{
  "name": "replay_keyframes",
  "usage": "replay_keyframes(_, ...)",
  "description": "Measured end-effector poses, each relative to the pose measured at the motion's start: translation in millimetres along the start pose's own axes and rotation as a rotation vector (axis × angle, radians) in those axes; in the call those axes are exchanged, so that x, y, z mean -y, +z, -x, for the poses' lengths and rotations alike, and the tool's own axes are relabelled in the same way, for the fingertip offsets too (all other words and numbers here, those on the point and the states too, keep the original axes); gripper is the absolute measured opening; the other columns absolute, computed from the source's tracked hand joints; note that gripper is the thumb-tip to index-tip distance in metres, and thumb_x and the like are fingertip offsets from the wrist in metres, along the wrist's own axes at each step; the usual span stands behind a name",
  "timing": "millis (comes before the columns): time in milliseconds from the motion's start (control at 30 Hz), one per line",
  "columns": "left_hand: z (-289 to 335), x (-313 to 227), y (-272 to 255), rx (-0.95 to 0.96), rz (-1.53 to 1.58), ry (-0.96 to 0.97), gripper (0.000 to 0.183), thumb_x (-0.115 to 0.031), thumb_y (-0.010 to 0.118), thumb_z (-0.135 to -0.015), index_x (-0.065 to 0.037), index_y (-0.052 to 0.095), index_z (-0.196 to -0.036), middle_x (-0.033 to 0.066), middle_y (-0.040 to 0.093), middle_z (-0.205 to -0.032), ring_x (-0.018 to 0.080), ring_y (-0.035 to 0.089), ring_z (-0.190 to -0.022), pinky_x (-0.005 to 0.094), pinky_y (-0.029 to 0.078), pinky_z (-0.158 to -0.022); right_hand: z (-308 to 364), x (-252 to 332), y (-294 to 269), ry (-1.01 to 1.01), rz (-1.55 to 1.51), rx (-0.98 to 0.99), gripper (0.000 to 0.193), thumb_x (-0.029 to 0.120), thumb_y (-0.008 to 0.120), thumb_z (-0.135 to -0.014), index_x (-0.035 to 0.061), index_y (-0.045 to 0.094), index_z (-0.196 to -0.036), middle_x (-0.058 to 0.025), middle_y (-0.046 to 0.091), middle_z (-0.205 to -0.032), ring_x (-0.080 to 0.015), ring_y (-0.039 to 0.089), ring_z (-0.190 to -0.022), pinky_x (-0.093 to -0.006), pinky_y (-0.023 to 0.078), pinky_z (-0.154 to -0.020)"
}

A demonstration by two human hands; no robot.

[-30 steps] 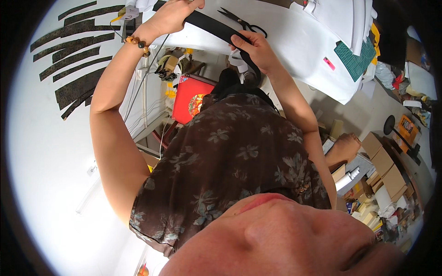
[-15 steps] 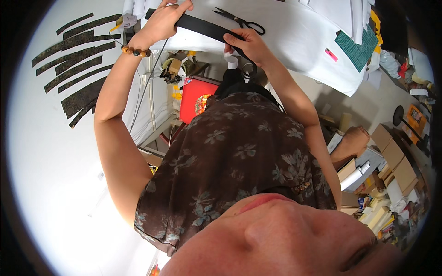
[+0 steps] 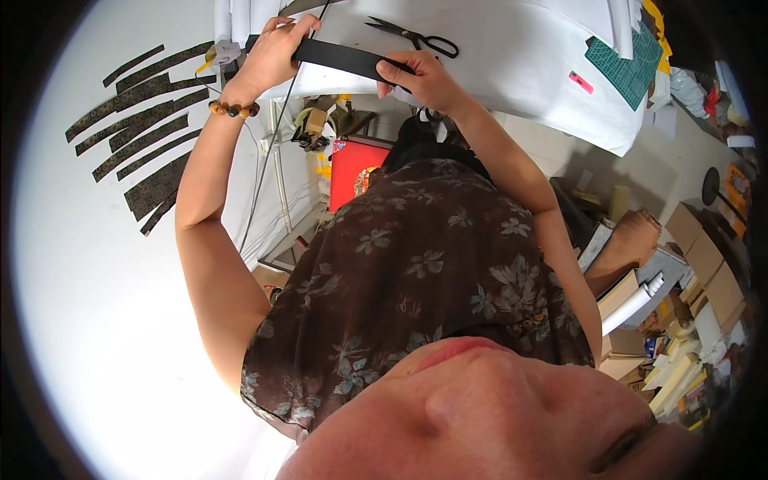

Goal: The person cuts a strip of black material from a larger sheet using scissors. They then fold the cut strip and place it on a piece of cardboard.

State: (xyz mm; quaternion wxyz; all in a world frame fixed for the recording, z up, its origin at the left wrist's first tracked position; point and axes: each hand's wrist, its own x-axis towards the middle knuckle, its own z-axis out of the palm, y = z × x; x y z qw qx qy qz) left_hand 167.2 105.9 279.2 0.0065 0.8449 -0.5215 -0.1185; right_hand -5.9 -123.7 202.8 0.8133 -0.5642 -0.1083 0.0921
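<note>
A flat black strip [image 3: 346,58] is stretched between my two hands, over the near edge of the white-covered table. My left hand [image 3: 276,54], with a wooden bead bracelet at the wrist, closes on the strip near its left end, a short bit of which sticks out past the hand. My right hand [image 3: 422,78] pinches the strip farther right, thumb lying on top. Black-handled scissors [image 3: 416,37] lie on the table just beyond the right hand. Beside the left hand's fingers runs a thin dark cord [image 3: 276,132].
Several dark patterned strips [image 3: 152,120] are on the white surface at left. A green cutting mat [image 3: 626,64], a small pink item [image 3: 582,82] and white rolls [image 3: 612,24] sit at the table's right. Below are a red item [image 3: 348,172] and, at right, cardboard boxes [image 3: 704,256].
The strip and both hands have shifted slightly, with the right hand a little farther left and lower. The cord now shows above the left hand. The whole view has moved a little.
</note>
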Motion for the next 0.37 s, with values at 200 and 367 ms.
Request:
replay_keyframes(200, 1.2, -2.5, -0.5, 0.02, -0.003, -0.028, 0.062, 0.01, 0.065, -0.067, -0.016, 0.045, -0.12, 0.0103, 0.067, -0.09, 0.0297, 0.064, -0.101, 0.0403, 0.036, -0.107, 0.1, -8.7, -1.3, 0.021, -0.001, -0.065, 0.037, 0.029, 0.056, -0.1, 0.0046, 0.064, -0.073, 0.0029, 0.061, -0.069, -0.0055, 0.049, -0.065, -0.0239, 0.039, -0.063)
replay_keyframes(367, 2.0, -4.7, -2.1, 0.018, -0.012, -0.026, 0.06, 0.008, 0.065, -0.069, -0.016, 0.045, -0.12, 0.0113, 0.068, -0.093, 0.0283, 0.064, -0.103, 0.0396, 0.035, -0.107, 1.4, -8.2, -0.9, 0.018, 0.053, -0.058, 0.037, 0.03, 0.056, -0.1, 0.0052, 0.065, -0.074, 0.0022, 0.061, -0.068, -0.0057, 0.051, -0.067, -0.0238, 0.039, -0.063)
